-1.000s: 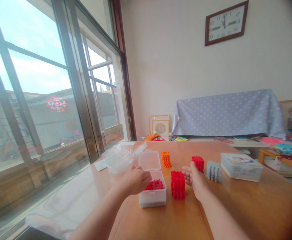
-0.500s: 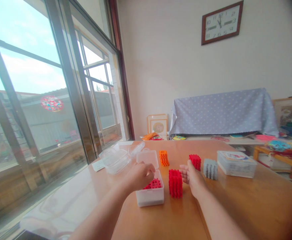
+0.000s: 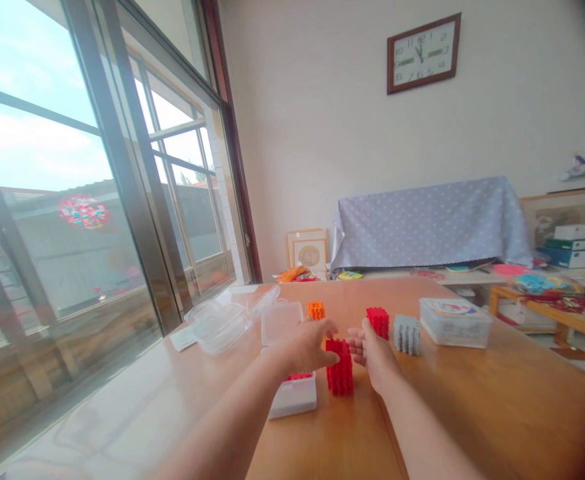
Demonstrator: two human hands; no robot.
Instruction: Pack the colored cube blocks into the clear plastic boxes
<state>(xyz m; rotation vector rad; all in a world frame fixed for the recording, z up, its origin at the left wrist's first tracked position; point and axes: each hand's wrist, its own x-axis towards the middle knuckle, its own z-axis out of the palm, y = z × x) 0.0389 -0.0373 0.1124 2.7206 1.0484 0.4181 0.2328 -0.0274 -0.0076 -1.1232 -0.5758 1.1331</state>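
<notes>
Two red stacks of knobbly pieces stand on the table (image 3: 322,440), and on my feed the near red stack (image 3: 340,377) lies between the hands, upright, its long axis vertical. The left hand (image 3: 309,348) is the nearer: its thumb crosses the stack's upper left edge, its fingers arching over toward the top. From this angle I can't fairly tell whether it touches the stack or pinches a piece. The right hand (image 3: 375,357) is just beside the stack's right side, fingers loosely extended toward it, with nothing that I can see in its grasp; the far red stack (image 3: 378,323) shows just past its thumb.

Counting the rest, I get one orange stack (image 3: 316,311) farther back, one grey stack (image 3: 407,335) to the right and one lidded box (image 3: 456,328) beyond that. One translucent box (image 3: 293,403) sits by the left wrist; the red pieces (image 3: 299,377) inside are too hidden to count.
</notes>
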